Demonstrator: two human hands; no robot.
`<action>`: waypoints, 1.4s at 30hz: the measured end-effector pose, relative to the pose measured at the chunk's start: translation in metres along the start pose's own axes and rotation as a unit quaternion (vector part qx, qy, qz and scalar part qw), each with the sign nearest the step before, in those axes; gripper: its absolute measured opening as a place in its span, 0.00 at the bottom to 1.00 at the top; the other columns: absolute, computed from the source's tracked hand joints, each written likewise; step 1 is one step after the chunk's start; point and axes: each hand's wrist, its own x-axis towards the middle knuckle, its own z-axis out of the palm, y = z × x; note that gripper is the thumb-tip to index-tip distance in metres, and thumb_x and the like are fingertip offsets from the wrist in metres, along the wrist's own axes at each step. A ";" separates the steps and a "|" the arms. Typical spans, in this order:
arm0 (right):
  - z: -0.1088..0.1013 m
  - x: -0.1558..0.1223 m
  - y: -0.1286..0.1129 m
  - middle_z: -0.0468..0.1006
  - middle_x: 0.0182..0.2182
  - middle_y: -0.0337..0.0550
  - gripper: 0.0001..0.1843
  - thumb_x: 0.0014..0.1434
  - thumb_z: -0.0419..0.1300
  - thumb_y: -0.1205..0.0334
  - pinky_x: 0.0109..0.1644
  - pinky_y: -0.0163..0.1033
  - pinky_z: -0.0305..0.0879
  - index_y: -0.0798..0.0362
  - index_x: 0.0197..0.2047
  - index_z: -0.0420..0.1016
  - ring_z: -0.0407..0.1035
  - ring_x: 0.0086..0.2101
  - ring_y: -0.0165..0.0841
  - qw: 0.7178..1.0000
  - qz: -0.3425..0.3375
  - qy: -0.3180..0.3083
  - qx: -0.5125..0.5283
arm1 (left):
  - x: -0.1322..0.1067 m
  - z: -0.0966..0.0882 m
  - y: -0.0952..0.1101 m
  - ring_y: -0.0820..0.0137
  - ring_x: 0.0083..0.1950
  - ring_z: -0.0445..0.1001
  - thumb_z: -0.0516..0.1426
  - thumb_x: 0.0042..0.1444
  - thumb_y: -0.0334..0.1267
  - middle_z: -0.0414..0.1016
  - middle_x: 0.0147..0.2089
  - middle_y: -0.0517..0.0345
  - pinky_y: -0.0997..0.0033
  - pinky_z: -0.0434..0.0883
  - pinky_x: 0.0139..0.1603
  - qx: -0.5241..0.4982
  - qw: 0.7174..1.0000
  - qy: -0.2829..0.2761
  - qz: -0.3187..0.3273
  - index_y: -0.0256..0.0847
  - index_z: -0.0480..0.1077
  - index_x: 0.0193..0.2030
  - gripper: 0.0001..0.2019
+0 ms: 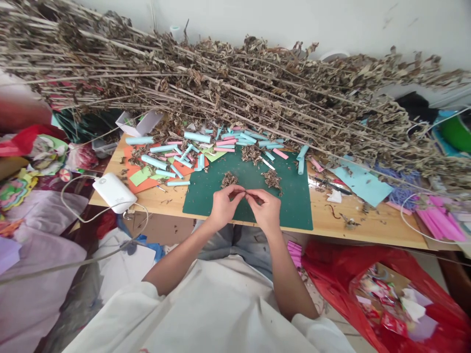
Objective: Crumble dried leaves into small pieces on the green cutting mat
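My left hand and my right hand meet over the near edge of a green cutting mat. Both are pinched on a small thin piece between their fingertips, too small to name. Small heaps of dried crumbled leaves lie on the mat just beyond my hands. Further back lie several rolled paper tubes, light blue and pink. A long bundle of dried leafy stalks stretches across the whole back of the wooden table.
A white power bank with a cable sits at the table's left corner. Orange and green paper sheets lie left of the mat, a light blue sheet to its right. A red plastic bag of scraps stands on the floor at right.
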 end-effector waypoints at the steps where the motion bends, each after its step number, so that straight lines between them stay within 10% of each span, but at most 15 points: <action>1: 0.000 0.000 0.000 0.82 0.34 0.43 0.09 0.58 0.60 0.60 0.40 0.38 0.74 0.51 0.37 0.81 0.76 0.33 0.33 1.000 0.007 0.006 0.002 | 0.001 -0.001 0.002 0.70 0.37 0.77 0.59 0.56 0.36 0.80 0.37 0.56 0.70 0.74 0.42 0.029 0.999 -0.008 0.025 0.39 0.78 0.38 0.07; 10: -0.012 0.005 0.013 0.82 0.33 0.45 0.10 0.59 0.57 0.63 0.41 0.40 0.72 0.52 0.36 0.81 0.75 0.33 0.35 0.982 -0.060 0.136 -0.119 | 0.016 0.037 0.000 0.69 0.41 0.76 0.54 0.59 0.29 0.79 0.40 0.53 0.69 0.72 0.46 0.122 0.980 -0.035 0.155 0.40 0.75 0.41 0.10; 19: -0.044 0.019 0.047 0.77 0.40 0.49 0.13 0.60 0.55 0.65 0.47 0.44 0.69 0.52 0.45 0.79 0.71 0.40 0.38 0.946 -0.074 0.131 -0.286 | 0.032 0.084 -0.018 0.64 0.45 0.74 0.50 0.61 0.27 0.76 0.42 0.49 0.63 0.72 0.50 0.196 0.963 -0.064 0.176 0.38 0.74 0.43 0.12; 32: -0.066 0.033 0.050 0.79 0.35 0.45 0.11 0.59 0.56 0.63 0.39 0.39 0.70 0.53 0.39 0.80 0.71 0.30 0.33 0.968 -0.030 0.169 -0.181 | 0.031 0.071 -0.013 0.64 0.51 0.74 0.47 0.62 0.27 0.75 0.49 0.46 0.62 0.71 0.57 0.138 0.978 -0.015 0.156 0.37 0.74 0.50 0.17; 42: -0.047 0.021 0.057 0.74 0.44 0.52 0.20 0.59 0.59 0.52 0.44 0.42 0.67 0.51 0.53 0.76 0.68 0.42 0.40 0.922 -0.022 0.125 -0.367 | 0.024 0.065 -0.012 0.71 0.39 0.76 0.49 0.62 0.32 0.76 0.47 0.49 0.69 0.75 0.45 -0.016 0.999 0.018 0.034 0.38 0.75 0.48 0.15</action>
